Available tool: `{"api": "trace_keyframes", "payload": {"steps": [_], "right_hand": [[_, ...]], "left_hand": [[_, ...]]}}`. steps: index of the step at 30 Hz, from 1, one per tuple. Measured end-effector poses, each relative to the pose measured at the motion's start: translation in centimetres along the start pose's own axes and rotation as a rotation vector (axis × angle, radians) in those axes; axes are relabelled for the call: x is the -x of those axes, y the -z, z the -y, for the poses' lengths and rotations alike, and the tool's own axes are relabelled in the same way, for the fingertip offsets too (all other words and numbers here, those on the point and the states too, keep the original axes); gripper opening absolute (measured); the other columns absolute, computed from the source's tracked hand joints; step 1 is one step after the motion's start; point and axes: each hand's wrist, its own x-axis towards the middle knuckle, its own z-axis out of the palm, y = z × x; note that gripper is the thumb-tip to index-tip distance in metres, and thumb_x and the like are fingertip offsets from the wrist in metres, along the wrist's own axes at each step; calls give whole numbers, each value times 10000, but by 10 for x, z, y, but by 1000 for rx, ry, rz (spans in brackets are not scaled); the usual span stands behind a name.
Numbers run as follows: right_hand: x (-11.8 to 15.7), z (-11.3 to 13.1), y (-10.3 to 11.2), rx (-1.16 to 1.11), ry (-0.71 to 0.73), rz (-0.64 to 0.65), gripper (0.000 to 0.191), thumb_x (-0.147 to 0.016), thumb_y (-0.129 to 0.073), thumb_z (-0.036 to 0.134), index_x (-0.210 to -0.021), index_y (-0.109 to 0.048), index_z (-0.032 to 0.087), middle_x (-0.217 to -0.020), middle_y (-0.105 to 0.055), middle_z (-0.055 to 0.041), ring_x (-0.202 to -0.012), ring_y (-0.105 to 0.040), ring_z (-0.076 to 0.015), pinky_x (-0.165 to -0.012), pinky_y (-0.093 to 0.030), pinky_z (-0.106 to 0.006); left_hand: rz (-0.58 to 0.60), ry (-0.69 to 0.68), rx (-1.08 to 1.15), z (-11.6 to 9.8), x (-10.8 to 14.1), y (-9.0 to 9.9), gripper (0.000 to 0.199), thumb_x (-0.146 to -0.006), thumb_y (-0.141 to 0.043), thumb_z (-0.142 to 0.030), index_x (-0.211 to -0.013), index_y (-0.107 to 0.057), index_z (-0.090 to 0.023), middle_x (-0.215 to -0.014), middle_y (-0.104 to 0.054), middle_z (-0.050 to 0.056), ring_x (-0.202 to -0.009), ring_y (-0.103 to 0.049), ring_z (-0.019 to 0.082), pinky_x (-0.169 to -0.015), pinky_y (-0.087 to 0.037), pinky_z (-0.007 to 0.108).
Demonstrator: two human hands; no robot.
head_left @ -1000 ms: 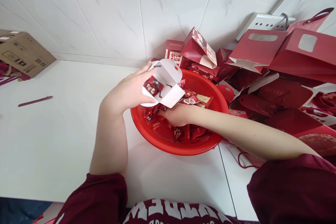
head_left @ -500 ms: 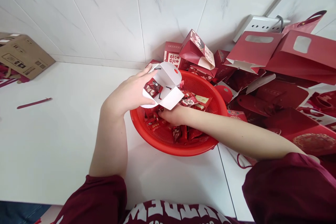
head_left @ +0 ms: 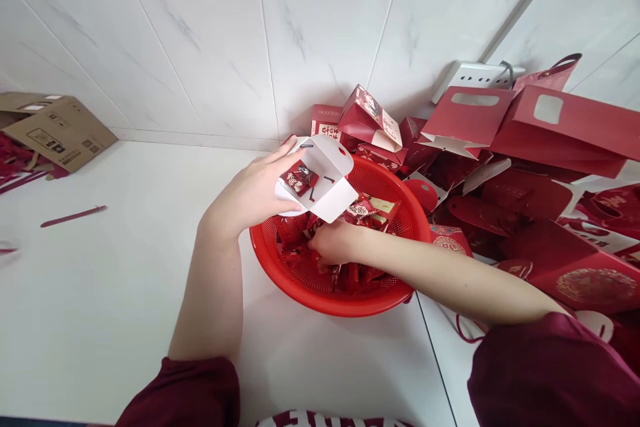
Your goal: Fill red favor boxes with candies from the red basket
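My left hand (head_left: 263, 187) grips an opened paper gift box (head_left: 327, 163), white on the inside, by its left side. Inside the box lies a red wrapped candy (head_left: 300, 178). Below and behind the box stands a red plastic basket (head_left: 340, 305) with perforated walls, holding several red candy packets (head_left: 363, 208). My right hand (head_left: 334, 242) reaches down into the basket among the packets, its fingers bent. The fingertips are partly hidden, so what they pinch, if anything, cannot be made out.
Red gift boxes (head_left: 373, 119) stand behind the basket, with more folded red boxes (head_left: 565, 127) piled to the right. A white power strip (head_left: 475, 77) leans by the wall. At left are a cardboard box (head_left: 63, 133) and a dark red strip (head_left: 74, 216) on the white table (head_left: 125, 293).
The view has tilted up slightly, so things sit lower in it. My right hand has shifted a little within the basket; my left hand still holds the gift box.
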Motion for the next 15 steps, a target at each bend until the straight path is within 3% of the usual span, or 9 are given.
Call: {"api": "trace_keyframes", "payload": {"steps": [4,7,10,15], "right_hand": [[6,6,-5,30,69,19,248,-912,-577,101,-1080,-757,127,-1107,-745,-153,-1029,-707,-311,-860,-551,-393],[6,9,-12,16,84,-36,337,-938,-533,99,-1248,-665,91,-1247,-678,-186,-1106,-676,-305,-901,-547,-399],[2,8,-18,-21,75,-78,487,-910,-634,186,-1374,-545,67,-1304,-627,-210,-1133,-657,-324,-938,-539,-426],[-8,-2,-26,-110,9,-134,796,-759,-817,371,-1389,-465,38,-1410,-498,-273,-1142,-644,-362,-893,-561,-418]], "left_hand": [[-38,-10,30,-2,0,1,913,-764,-760,-518,-1562,-328,-410,-1667,-220,-72,-1486,-354,313,-1172,-385,396],[-68,5,33,-7,1,1,900,-758,-751,-577,-1550,-358,-411,-1643,-291,-73,-1478,-370,309,-1176,-384,406],[-111,26,36,-11,3,1,876,-753,-748,-608,-1531,-388,-427,-1611,-360,-82,-1460,-404,295,-1160,-406,409],[-167,42,24,-10,5,2,847,-747,-757,-606,-1506,-449,-393,-1562,-451,-64,-1440,-434,285,-1166,-399,409]]}}
